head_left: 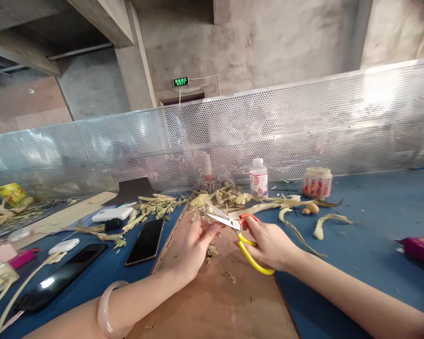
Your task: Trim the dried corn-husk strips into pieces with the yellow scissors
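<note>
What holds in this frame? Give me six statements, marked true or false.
1. The right hand holds the scissors. True.
2. The scissors' blades are shut. False: they are spread apart.
3. Both scissors handles are yellow. False: one is yellow, the other red.
4. A bangle sits on the left forearm. True.
5. A bottle and a jar stand beyond the right hand. True.
6. The jar is left of the bottle in view. False: it is to the right.
</note>
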Action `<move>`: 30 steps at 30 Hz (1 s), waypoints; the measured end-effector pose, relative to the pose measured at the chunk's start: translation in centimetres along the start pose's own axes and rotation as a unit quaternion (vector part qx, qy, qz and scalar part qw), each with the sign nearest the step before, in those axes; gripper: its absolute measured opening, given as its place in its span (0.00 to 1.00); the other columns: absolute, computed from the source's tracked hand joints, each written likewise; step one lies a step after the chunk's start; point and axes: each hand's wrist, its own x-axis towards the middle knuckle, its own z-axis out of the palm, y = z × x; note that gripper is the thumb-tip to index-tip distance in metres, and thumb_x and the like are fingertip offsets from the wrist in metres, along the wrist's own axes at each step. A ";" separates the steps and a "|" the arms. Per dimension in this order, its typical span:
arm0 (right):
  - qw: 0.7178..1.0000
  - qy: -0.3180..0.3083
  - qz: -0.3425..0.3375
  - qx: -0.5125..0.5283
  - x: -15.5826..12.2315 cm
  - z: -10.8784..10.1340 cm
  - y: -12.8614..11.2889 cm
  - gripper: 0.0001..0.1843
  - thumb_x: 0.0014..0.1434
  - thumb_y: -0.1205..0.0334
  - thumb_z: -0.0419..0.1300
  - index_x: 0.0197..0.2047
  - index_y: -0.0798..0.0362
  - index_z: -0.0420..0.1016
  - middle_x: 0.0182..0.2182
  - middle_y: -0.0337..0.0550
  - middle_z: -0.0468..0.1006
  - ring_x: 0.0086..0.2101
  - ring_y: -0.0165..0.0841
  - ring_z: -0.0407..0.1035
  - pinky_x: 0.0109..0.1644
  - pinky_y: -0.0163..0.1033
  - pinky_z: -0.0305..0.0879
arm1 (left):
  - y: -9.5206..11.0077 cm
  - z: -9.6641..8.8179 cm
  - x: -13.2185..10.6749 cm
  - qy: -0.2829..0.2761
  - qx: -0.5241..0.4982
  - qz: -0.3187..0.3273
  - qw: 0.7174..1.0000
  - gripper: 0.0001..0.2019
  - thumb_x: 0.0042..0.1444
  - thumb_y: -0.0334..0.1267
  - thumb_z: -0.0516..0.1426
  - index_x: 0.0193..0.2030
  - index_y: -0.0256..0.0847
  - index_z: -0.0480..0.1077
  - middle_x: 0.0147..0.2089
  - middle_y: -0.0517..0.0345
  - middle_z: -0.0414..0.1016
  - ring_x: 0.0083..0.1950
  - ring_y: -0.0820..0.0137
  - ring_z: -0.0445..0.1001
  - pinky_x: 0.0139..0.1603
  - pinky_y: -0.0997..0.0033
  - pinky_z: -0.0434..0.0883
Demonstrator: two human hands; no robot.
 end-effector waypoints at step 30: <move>1.000 -0.009 0.000 -0.007 0.0 0.1 0.1 0.15 0.60 0.48 0.45 0.36 0.52 0.59 0.27 0.43 0.74 0.25 0.35 0.69 0.26 0.35 0.45 | -0.2 -0.4 -0.1 -0.003 -0.008 -0.033 0.999 0.15 0.56 0.42 0.56 0.49 0.44 0.69 0.52 0.49 0.74 0.51 0.57 0.72 0.52 0.56 0.65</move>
